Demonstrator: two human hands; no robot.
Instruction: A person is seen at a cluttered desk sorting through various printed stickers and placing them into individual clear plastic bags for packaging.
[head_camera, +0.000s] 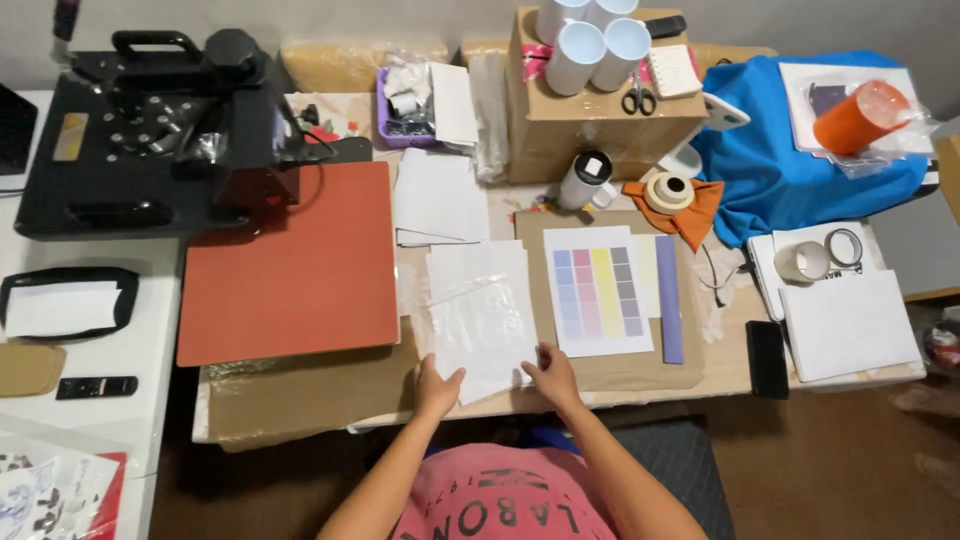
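Both hands rest flat, fingers spread, on the near edge of a clear plastic sleeve (478, 330) lying on white paper — left hand (437, 387) at its lower left corner, right hand (552, 375) at its lower right. Just right of the sleeve lies a colour-swatch sheet (598, 290) (pastel columns); left of it, an orange-red pad (292, 262) on the surface (300, 400).

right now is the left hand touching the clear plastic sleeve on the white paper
Touching. The head view shows the left hand with fingertips resting on the lower left corner of the clear plastic sleeve, no gap visible.
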